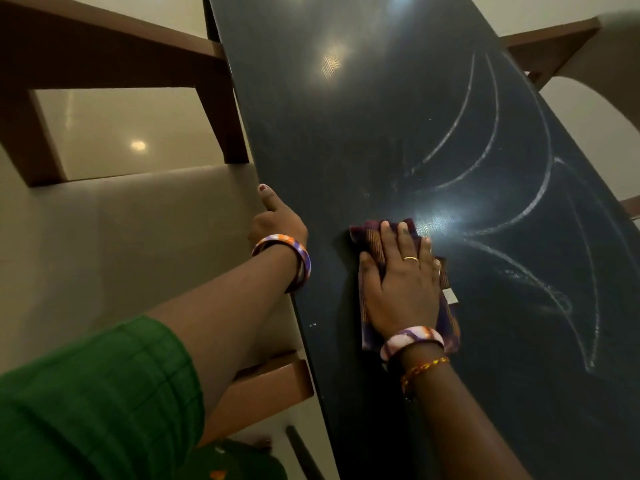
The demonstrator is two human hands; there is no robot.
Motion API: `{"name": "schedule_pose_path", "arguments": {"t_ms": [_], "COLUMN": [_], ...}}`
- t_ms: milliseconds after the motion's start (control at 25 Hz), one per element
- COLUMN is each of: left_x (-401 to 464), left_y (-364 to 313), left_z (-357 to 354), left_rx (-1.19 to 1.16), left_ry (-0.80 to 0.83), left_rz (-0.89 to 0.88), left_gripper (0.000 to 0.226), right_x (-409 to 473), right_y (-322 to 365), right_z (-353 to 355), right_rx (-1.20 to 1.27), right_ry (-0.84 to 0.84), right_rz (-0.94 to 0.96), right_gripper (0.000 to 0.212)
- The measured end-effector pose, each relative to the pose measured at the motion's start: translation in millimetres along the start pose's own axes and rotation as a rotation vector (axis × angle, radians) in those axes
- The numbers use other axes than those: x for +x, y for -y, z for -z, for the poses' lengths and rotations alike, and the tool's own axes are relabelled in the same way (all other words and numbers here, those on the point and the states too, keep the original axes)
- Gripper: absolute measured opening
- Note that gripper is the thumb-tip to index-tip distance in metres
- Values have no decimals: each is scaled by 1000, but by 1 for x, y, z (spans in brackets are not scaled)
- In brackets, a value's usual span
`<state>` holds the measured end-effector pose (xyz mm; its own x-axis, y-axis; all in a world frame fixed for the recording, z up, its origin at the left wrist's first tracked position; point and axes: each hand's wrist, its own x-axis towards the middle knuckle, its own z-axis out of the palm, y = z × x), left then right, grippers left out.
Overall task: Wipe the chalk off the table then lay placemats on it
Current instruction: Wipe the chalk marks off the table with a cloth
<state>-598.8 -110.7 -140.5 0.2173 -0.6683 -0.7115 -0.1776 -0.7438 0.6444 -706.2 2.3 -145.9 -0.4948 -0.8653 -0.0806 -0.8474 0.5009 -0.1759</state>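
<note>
Two hands, right hand [401, 282] fingers flat pressing cloth [446, 306], left hand [277, 220] gripping table [346, 133] edge, cloth label unreadable

No readable text, label, brand, number or sign showed anywhere in the view. The chalk marks [485, 140] on the dark table [346, 133] were only curved lines and arcs, forming no letters or figures. A small pale tag [451, 295] stuck out at the edge of the cloth [374, 237], but it was too small and blurred for anything on it to be made out.
</note>
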Motion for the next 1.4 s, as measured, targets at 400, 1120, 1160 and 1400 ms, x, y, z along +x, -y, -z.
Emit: {"name": "schedule_pose_path", "arguments": {"t_ms": [400,1120,1160,1400], "left_x": [3,2,1,-2], "left_y": [1,0,0,-2], "left_z": [-3,-2,-2,2], "left_rx": [-9,-55,-51,-82], "left_ry": [-9,-14,0,58], "left_rz": [6,25,26,38], "left_gripper": [62,62,62,62], "right_x": [172,121,82,41], "right_y": [30,-15,-34,-28], "right_z": [4,-3,-2,4], "right_rx": [57,46,52,-35], "right_ry": [41,-100,-147,-163], "right_rz": [105,-30,-91,-401], "right_gripper": [61,57,56,54]}}
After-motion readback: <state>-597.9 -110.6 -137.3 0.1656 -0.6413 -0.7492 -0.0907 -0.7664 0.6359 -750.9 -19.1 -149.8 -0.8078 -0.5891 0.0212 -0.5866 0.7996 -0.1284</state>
